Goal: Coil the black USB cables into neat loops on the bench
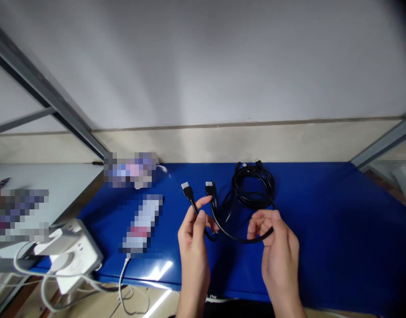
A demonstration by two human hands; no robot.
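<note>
My left hand (195, 238) pinches a black HDMI cable (244, 241) just below one of its plugs (187, 191), between thumb and fingers. Close by, a second silver-tipped plug (209, 188) stands up by my left fingertips; whether the fingers also grip its lead cannot be told. The cable dips in a curve across to my right hand (280, 247), whose thumb and fingers close on it. Behind my hands lies a coiled black cable (254, 204) on the blue tabletop (322, 229), with more plug ends (258, 164) at its back. Where the held length joins the coil is partly hidden.
A white power strip (78, 251) with plugged-in adapters sits at the left edge, white cords (121, 282) trailing from it. A blurred-out flat object (145, 221) and another pixelated item (131, 172) lie on the left. Metal frame posts (70, 106) and a wall bound the table.
</note>
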